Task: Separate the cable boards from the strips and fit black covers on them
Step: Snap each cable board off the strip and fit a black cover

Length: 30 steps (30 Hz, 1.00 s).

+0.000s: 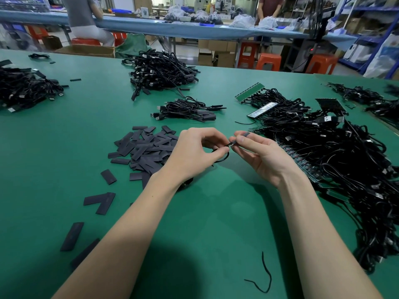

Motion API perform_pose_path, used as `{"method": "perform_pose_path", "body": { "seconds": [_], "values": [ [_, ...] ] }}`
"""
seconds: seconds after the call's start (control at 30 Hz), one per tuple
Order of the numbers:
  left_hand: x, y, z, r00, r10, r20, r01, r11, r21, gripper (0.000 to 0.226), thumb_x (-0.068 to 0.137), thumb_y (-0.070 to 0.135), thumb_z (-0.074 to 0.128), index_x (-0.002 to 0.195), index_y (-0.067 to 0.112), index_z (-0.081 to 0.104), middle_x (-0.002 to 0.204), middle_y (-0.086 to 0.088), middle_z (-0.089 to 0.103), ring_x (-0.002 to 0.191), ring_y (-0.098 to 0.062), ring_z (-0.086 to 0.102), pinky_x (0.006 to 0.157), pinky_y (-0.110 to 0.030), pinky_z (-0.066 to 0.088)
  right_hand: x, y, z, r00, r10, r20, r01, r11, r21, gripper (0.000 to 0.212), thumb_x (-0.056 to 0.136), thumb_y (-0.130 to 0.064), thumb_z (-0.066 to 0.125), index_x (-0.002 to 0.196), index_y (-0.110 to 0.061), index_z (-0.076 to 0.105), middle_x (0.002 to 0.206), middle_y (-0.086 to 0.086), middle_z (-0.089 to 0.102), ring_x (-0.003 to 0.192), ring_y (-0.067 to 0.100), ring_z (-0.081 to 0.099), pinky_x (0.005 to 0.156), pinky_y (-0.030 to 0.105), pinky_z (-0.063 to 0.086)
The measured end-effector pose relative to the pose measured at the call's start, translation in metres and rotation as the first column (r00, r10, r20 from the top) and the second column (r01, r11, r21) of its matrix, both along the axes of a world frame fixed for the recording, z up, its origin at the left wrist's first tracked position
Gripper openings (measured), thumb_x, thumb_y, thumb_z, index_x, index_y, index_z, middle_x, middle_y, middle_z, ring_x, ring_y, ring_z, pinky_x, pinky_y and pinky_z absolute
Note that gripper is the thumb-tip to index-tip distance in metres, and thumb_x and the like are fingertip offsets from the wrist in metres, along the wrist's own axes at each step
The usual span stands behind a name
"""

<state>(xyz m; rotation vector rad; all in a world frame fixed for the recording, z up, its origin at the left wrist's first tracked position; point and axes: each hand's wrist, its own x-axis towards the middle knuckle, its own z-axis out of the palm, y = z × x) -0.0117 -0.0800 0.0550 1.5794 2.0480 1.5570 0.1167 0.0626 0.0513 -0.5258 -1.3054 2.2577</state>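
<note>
Left hand (194,152) pinches cable (222,157); right hand (259,152) pinches black cover (245,134) at fingertips.

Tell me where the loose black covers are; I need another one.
The pile of black covers lies on the green table, just left of the left hand.

Bright overhead light, soft shadows, bowed edges

Both hands (228,154) pinch a cable (222,155) over the covers (143,147).
</note>
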Motion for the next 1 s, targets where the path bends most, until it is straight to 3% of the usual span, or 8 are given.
{"method": "perform_pose_path", "body": {
  "seconds": [0.2, 0.63, 0.73, 0.83, 1.0],
  "values": [
    [0.0017, -0.0009, 0.0022, 0.995, -0.002, -0.099, 0.003, 1.0, 0.011, 0.008, 0.082, 0.003, 0.077, 0.088, 0.008, 0.077, 0.081, 0.002, 0.077, 0.074, -0.01, 0.071, 0.077, -0.013, 0.053, -0.0039, -0.0022, -0.0034, 0.999, -0.043, -0.004, 0.043, 0.998, -0.036, 0.012, 0.071, -0.008, 0.076, 0.083, -0.007, 0.073, 0.088, 0.01, 0.076, 0.076, 0.014, 0.073, 0.071, 0.017, 0.057],
    [-0.002, -0.004, 0.0022, 0.985, 0.013, -0.171, -0.01, 1.0, 0.019, 0.004, 0.084, 0.006, 0.078, 0.087, 0.008, 0.079, 0.079, 0.002, 0.076, 0.08, -0.003, 0.069, 0.072, -0.001, 0.039, -0.0056, -0.0059, -0.0067, 0.999, 0.038, 0.005, -0.038, 0.999, 0.001, 0.017, 0.076, -0.008, 0.074, 0.091, -0.003, 0.07, 0.09, 0.009, 0.076, 0.08, 0.014, 0.073, 0.074, 0.016, 0.056],
    [-0.003, -0.0046, 0.0025, 0.994, 0.007, -0.106, -0.005, 1.0, 0.023, 0.006, 0.083, 0.008, 0.08, 0.088, 0.01, 0.079, 0.081, 0.004, 0.077, 0.079, -0.002, 0.07, 0.071, -0.001, 0.042, -0.0061, -0.0066, -0.0054, 0.999, 0.038, -0.002, -0.038, 0.999, 0.0, 0.017, 0.076, -0.007, 0.074, 0.092, -0.003, 0.071, 0.09, 0.01, 0.076, 0.081, 0.014, 0.073, 0.074, 0.017, 0.057],
    [-0.0037, -0.0021, 0.001, 0.998, -0.005, 0.07, 0.002, 0.999, 0.034, 0.01, 0.08, 0.01, 0.083, 0.089, 0.011, 0.077, 0.084, 0.003, 0.078, 0.078, -0.007, 0.074, 0.079, -0.02, 0.057, -0.0052, -0.0058, -0.0033, 0.999, 0.037, -0.029, -0.037, 0.999, -0.011, 0.017, 0.076, -0.007, 0.073, 0.093, -0.005, 0.072, 0.092, 0.01, 0.076, 0.081, 0.014, 0.073, 0.073, 0.017, 0.057],
    [-0.0056, -0.0008, -0.0018, 0.968, -0.049, 0.246, 0.042, 0.999, 0.03, 0.016, 0.076, 0.013, 0.087, 0.087, 0.011, 0.075, 0.084, 0.002, 0.078, 0.082, -0.013, 0.076, 0.078, -0.023, 0.057, -0.0013, -0.0058, -0.0022, 0.996, 0.077, -0.05, -0.076, 0.997, 0.013, 0.012, 0.077, -0.008, 0.073, 0.089, -0.008, 0.076, 0.095, 0.01, 0.076, 0.084, 0.014, 0.073, 0.075, 0.017, 0.057]
  ]
}}
